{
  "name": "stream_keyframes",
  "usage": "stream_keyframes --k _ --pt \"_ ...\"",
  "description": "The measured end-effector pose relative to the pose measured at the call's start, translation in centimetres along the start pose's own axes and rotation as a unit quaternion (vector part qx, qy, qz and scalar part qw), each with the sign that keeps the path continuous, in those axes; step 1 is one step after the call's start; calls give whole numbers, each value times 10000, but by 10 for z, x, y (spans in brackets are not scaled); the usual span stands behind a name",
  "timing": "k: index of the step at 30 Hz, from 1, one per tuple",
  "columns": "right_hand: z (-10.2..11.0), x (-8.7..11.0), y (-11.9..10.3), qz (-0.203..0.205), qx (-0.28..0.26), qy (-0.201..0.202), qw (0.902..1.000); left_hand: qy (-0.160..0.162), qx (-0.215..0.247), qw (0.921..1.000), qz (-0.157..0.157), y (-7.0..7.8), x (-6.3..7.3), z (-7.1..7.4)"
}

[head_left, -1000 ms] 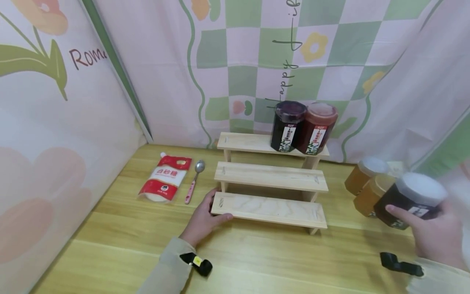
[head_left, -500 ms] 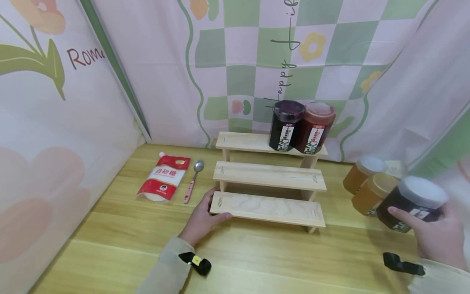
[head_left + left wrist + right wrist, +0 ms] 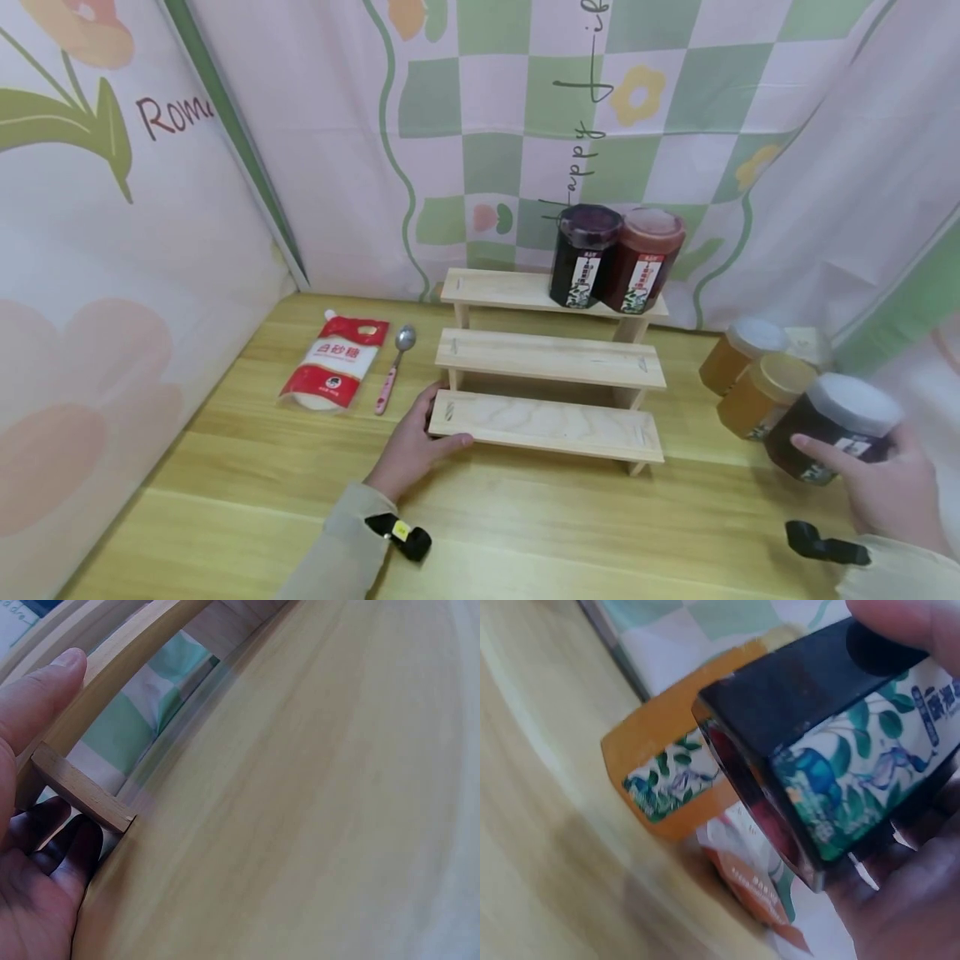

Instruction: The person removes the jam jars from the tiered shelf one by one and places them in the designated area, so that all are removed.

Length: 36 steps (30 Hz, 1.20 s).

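My left hand (image 3: 412, 442) grips the left end of the lowest step of a three-step wooden shelf (image 3: 547, 425); in the left wrist view the thumb lies along the front edge and the fingers are by the leg (image 3: 82, 787). At the right, my right hand (image 3: 888, 487) holds a dark jar (image 3: 806, 433) with a whitish lid, tilted, its label (image 3: 870, 765) and base showing in the right wrist view. Close behind it stand two amber jars, one with a yellowish lid (image 3: 783, 375) and one with a white lid (image 3: 757, 336). On the top step are a dark purple jar (image 3: 577, 267) and a red jar (image 3: 637, 271).
Left of the shelf lie a red and white sugar bag (image 3: 333, 364) and a spoon (image 3: 390, 379) with a pink handle. A reddish-brown and white packet (image 3: 746, 877) shows beyond the jars. Printed cloth (image 3: 495, 100) hangs behind the wooden table (image 3: 487, 533).
The dark jar in my right hand shifts a little right, then dips slightly down and left. My left hand keeps its hold on the shelf.
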State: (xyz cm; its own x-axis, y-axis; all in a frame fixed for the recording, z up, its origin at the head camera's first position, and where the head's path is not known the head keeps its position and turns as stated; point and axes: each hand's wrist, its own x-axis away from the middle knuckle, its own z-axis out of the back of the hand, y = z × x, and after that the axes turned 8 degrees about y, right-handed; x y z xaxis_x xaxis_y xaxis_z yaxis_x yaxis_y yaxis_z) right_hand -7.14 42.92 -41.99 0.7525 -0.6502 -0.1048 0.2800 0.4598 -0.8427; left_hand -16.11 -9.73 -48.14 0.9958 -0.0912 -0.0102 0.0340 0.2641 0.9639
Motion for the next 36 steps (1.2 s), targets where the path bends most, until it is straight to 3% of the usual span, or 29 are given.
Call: stream_keyframes --k 6,14,20,28,36 --pt "2 -3 12 135 -264 -354 9989 -6 -1 10000 -54 -1 0 0" --pt "3 -13 23 570 904 -443 9933 31 -36 9999 -91 -3 0 1" --pt "1 -14 24 879 1275 -469 9868 22 -63 9999 -100 -4 -1 0" --pt "-3 -16 29 1012 1282 -637 9845 8 -118 9999 -43 -3 -2 -1" --pt "-11 -21 37 1333 720 -685 9861 45 -117 9999 -82 -3 0 -1"
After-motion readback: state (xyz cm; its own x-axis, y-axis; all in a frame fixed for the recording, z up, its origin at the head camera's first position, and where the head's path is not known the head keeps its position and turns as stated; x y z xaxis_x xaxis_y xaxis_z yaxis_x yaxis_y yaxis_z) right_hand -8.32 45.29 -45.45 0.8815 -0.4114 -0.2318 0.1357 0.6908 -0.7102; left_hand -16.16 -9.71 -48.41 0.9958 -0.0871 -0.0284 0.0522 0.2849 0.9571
